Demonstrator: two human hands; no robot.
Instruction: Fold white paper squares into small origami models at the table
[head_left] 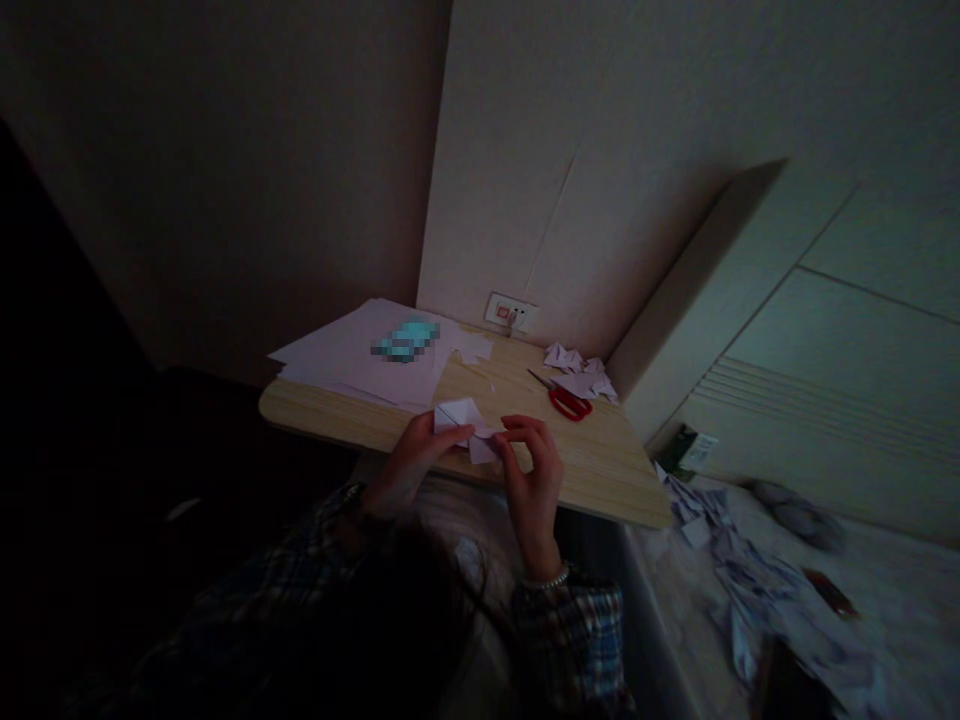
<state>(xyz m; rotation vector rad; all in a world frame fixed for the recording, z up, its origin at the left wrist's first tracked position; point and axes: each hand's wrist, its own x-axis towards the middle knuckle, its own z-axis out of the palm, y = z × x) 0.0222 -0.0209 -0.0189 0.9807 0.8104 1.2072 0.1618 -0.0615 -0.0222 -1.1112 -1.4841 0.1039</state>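
Note:
A small folded piece of white paper (456, 412) is held up between my hands over the front edge of the wooden tabletop. My left hand (411, 455) grips its left side, with the thumb lying across the front. On the right, my right hand (532, 460) pinches a narrow flap of the same paper between thumb and fingers. Crease lines show on the paper, and one flap hangs down near the right fingertips. The fingers behind the paper are hidden.
Large white sheets (352, 350) lie stacked on the left of the tabletop (600, 480), with a pixelated teal item (406, 341) on top. Red-handled scissors (570, 403) and folded paper pieces (585, 370) lie at the right. A wall socket (511, 312) is behind. More papers cover the bed (885, 600).

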